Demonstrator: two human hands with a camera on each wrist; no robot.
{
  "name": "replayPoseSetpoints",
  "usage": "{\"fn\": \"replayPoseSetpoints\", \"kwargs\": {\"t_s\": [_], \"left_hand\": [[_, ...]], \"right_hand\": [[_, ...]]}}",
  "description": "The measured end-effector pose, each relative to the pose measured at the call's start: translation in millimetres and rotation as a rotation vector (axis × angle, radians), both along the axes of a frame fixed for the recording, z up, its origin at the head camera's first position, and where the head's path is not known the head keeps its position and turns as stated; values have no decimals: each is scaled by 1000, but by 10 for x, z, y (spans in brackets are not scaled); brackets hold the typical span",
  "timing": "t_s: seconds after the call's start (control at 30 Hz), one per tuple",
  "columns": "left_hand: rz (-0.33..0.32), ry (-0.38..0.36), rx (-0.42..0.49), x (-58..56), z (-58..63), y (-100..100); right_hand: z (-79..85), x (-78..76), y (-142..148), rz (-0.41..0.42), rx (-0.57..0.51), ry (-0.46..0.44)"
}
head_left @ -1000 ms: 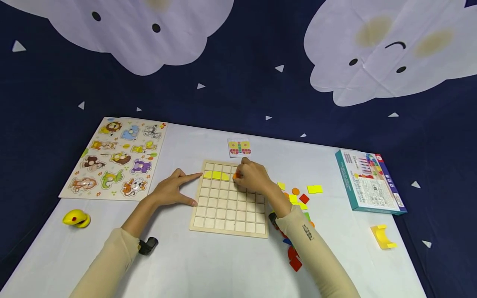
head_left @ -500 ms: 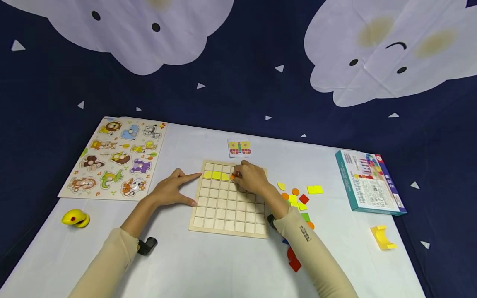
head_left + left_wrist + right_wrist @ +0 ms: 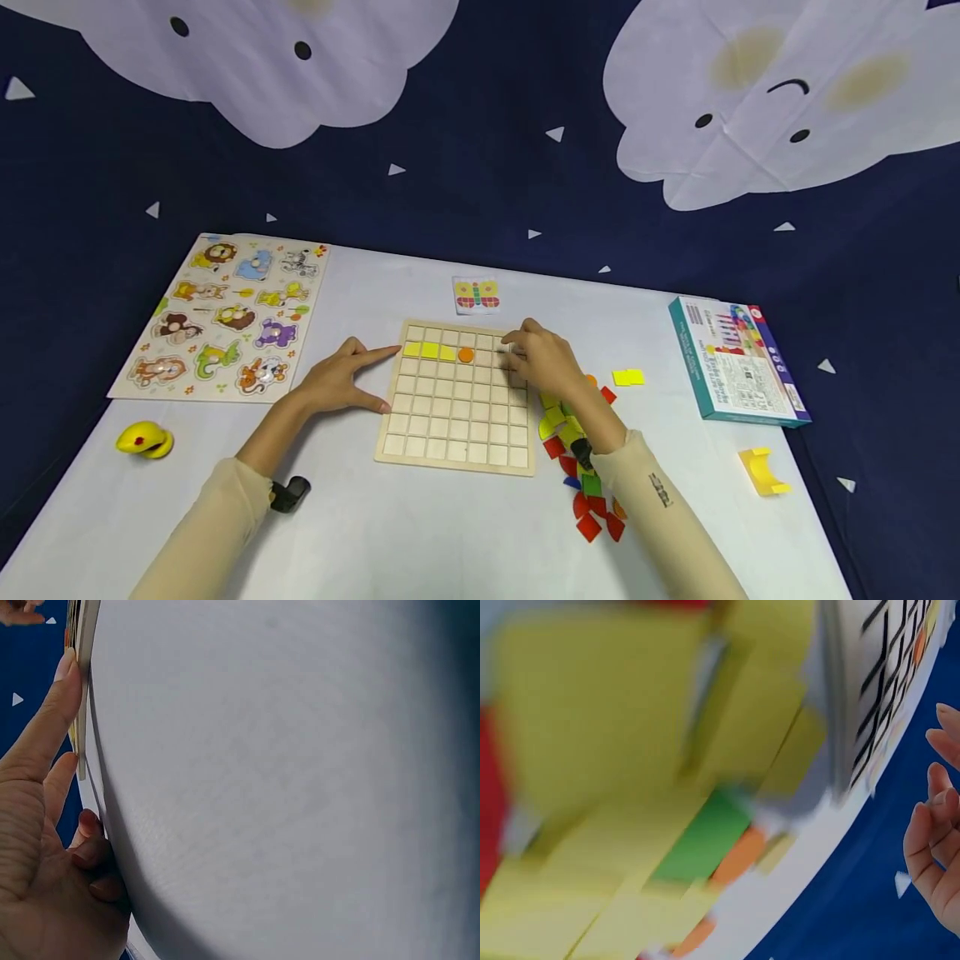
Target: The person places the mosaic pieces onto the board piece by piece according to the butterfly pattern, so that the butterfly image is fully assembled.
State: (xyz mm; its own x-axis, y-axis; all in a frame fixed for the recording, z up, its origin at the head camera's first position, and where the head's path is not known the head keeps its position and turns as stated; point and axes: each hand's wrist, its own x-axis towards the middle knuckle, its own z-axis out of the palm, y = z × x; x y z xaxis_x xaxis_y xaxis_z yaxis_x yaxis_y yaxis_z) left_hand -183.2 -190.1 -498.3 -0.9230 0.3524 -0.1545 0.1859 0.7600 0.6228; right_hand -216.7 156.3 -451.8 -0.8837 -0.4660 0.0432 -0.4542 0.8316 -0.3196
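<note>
A wooden grid board (image 3: pixel 453 429) lies mid-table. Three yellow pieces (image 3: pixel 429 350) sit side by side in its second row, with an orange disc (image 3: pixel 466 355) in the cell to their right. My left hand (image 3: pixel 332 379) touches the board's left edge with outstretched index finger and thumb; its other fingers are bent in the left wrist view. My right hand (image 3: pixel 546 360) is over the board's upper right corner, fingers loosely bent with nothing between them. Below its forearm lies a pile of coloured pieces (image 3: pixel 590 485), partly hidden by wrist and sleeve.
A butterfly pattern card (image 3: pixel 476 296) lies behind the board. An animal puzzle (image 3: pixel 225 321) is at the back left, near a yellow toy (image 3: pixel 146 439). On the right are a game box (image 3: pixel 738 362), a yellow curved piece (image 3: pixel 763 472) and two yellow squares (image 3: pixel 628 377).
My right hand has let go of the orange disc, leaving it in its cell, and moved right toward the board's edge. My left hand keeps its place at the board.
</note>
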Motion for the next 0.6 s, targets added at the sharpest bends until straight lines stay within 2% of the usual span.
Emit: {"fn": "replayPoseSetpoints", "kwargs": {"t_s": [0.3, 0.6], "left_hand": [[-7, 6, 0, -3, -8, -2], [-7, 6, 4, -1, -19, -4]], "right_hand": [[17, 53, 529, -103, -11, 3], [18, 138, 811, -211, 16, -37]]}}
